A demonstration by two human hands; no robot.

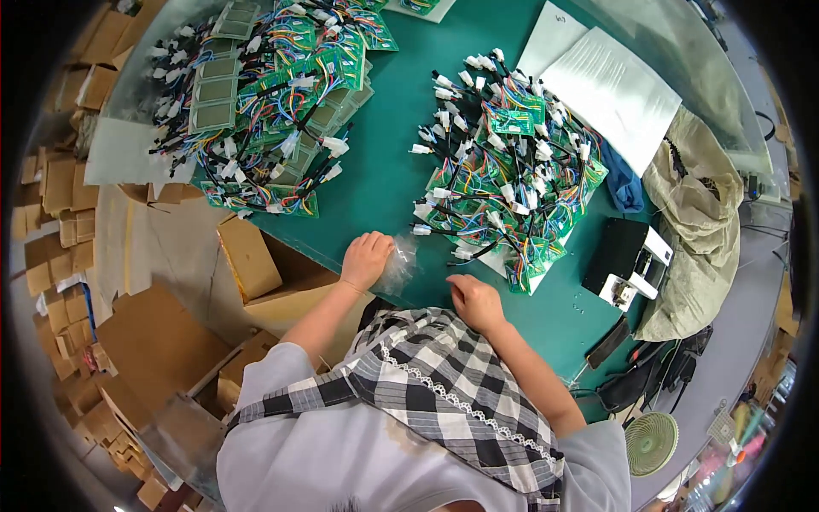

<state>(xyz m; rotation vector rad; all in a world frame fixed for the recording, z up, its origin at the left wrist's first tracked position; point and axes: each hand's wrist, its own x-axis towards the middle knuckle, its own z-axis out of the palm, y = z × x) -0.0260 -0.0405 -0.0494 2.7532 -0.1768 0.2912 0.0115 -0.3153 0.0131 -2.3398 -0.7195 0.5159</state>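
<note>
Head view: a crumpled, clear, thin-film plastic bag lies near the front edge of the smooth green tabletop, directly to the right of the left hand and in the gap between both hands. Its long axis runs roughly away from the wearer, leaning slightly rightward at the far end. The left hand is the nearer, its bent fingers touching the bag's left side; whether they pinch the film or merely rest on it cannot be determined. The right hand is apart from the bag, loosely curled with the thumb side toward it; its palm is hidden, so its contents, if any, cannot be confirmed. Beyond the right hand sits a dense heap of green circuit boards with coloured wires and white plastic connectors, flat rigid rectangles beneath tangled, flexible leads. A second wired heap with grey rectangular panels occupies the far left. At right are smooth white sheets, a boxy black-and-white device and a creased beige woven sack. An open brown cardboard box stands below the table's left edge.
</note>
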